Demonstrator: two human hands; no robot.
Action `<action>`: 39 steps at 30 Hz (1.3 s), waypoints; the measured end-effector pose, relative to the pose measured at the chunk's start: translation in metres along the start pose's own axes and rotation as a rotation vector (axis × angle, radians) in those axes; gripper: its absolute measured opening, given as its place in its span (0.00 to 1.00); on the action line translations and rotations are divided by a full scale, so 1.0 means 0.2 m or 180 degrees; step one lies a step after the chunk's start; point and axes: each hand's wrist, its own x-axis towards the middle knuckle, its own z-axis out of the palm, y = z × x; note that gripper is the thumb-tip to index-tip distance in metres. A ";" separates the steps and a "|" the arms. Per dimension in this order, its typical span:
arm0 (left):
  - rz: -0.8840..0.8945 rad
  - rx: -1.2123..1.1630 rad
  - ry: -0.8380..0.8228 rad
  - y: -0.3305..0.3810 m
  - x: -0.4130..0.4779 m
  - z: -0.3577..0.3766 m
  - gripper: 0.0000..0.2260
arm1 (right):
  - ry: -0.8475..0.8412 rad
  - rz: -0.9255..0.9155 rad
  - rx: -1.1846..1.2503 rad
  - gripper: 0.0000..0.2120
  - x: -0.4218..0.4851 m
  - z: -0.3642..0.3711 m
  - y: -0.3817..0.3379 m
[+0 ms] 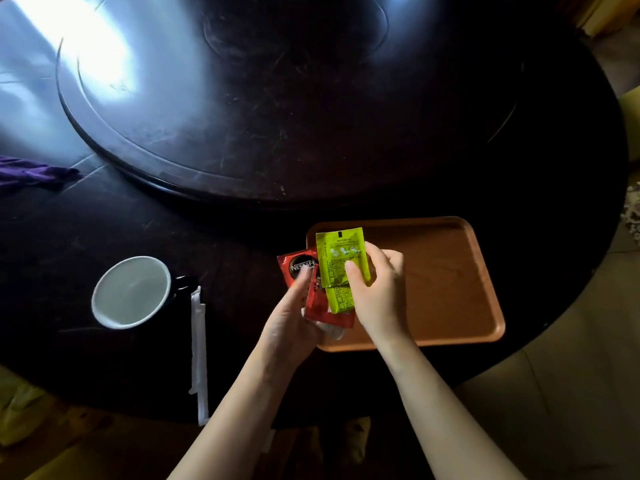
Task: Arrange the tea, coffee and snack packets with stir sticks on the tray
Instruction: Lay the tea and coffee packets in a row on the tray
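An orange-brown wooden tray (446, 271) lies on the dark table near its front edge. Over the tray's left end, my left hand (294, 317) grips a fan of packets: red Nescafe coffee packets (298, 266), a second green packet (341, 299) and something white beneath. My right hand (377, 289) pinches a green tea packet (341, 256) by its right edge, held upright above the others. Two white paper-wrapped stir sticks (199, 351) lie lengthwise on the table, left of my left arm.
A white-lined cup (133, 292) with a dark handle stands on the table left of the stir sticks. A large round turntable (242, 116) fills the table's middle. A purple cloth (31, 173) lies at the far left. Pale floor shows at right.
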 end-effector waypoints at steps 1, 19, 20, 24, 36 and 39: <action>0.0063 0.0248 0.0039 -0.01 0.02 0.00 0.14 | -0.0039 0.0009 0.0089 0.17 0.02 0.01 0.01; 0.0761 0.0157 0.1033 0.11 0.10 -0.23 0.15 | 0.0436 -0.1623 -0.1468 0.04 0.40 0.14 0.28; 0.0768 0.0130 0.1020 0.11 0.08 -0.21 0.14 | 0.0305 -0.1700 -0.1694 0.02 0.37 0.17 0.28; 0.0716 0.0098 0.0978 0.11 0.05 -0.18 0.17 | -0.0676 -0.1772 -0.2140 0.14 0.27 0.22 0.28; 0.0626 0.0021 0.0909 0.14 0.06 -0.15 0.17 | -0.1150 -0.2040 -0.1679 0.18 0.36 0.11 0.41; 0.0566 0.0007 0.0862 0.13 0.08 -0.14 0.18 | -0.1275 -0.2084 -0.1626 0.20 0.36 0.11 0.42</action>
